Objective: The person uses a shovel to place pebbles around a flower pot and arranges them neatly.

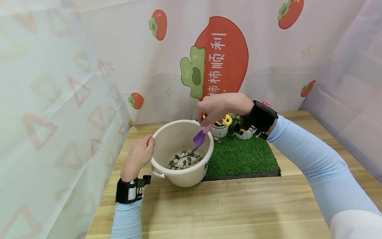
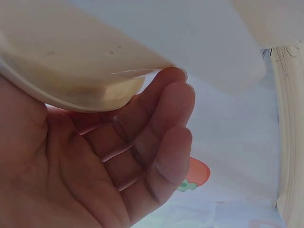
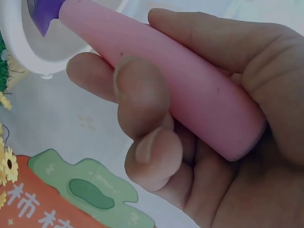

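Observation:
A cream bucket holds a layer of small pebbles at its bottom. My left hand grips the bucket's left rim, thumb on top; in the left wrist view its fingers curl below the rim. My right hand holds a toy trowel by its pink handle, fingers wrapped round it. The trowel's purple blade points down into the bucket, its tip at the pebbles. Whether the tip digs under any stones I cannot tell.
Right of the bucket lies an artificial grass mat on the wooden table. White pots with yellow flowers stand at its back, partly behind my right hand and wrist. A few pebbles lie near them. A printed curtain hangs behind.

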`<state>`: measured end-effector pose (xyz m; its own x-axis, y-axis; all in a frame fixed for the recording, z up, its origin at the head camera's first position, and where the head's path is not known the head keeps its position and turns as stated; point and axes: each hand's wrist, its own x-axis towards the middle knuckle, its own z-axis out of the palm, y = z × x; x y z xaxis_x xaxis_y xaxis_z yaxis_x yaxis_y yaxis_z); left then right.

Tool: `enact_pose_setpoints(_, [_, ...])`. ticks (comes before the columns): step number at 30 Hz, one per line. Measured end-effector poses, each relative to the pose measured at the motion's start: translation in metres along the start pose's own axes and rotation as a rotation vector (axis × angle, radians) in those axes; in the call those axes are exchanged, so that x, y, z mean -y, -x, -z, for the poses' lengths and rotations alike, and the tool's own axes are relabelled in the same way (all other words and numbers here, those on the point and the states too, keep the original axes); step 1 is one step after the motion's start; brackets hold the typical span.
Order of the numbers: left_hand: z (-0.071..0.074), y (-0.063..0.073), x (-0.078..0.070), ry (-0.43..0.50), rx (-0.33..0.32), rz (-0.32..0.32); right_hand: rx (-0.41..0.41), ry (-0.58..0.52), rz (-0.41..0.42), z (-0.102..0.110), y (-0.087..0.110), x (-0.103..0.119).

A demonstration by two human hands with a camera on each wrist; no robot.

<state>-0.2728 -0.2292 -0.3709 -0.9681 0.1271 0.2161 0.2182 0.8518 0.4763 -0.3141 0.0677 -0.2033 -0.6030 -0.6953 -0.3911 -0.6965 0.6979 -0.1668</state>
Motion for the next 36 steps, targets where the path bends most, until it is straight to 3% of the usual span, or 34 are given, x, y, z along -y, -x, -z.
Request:
enact_pose_setpoints(7, [0.000,0.001,-0.001,-0.007,-0.004,-0.005,0.016,-0.027,0.030,-0.008,-0.008,0.003])
enact_pose_setpoints(18, [0.001,0.000,-0.003,-0.013,0.011,0.007,0.043,0.000,-0.014,-0.024,-0.023,0.010])
enact_pose_setpoints(24, [0.000,-0.002,-0.004,-0.013,0.011,0.000,0.097,-0.009,-0.037,-0.033,-0.032,0.013])
enact_pose_setpoints(31, [0.000,-0.001,-0.003,-0.004,-0.008,0.000,0.127,0.079,-0.039,-0.038,-0.043,0.023])
enact_pose_setpoints(36, [0.000,-0.001,-0.001,0.005,-0.015,0.000,0.164,0.079,-0.056,-0.041,-0.050,0.030])
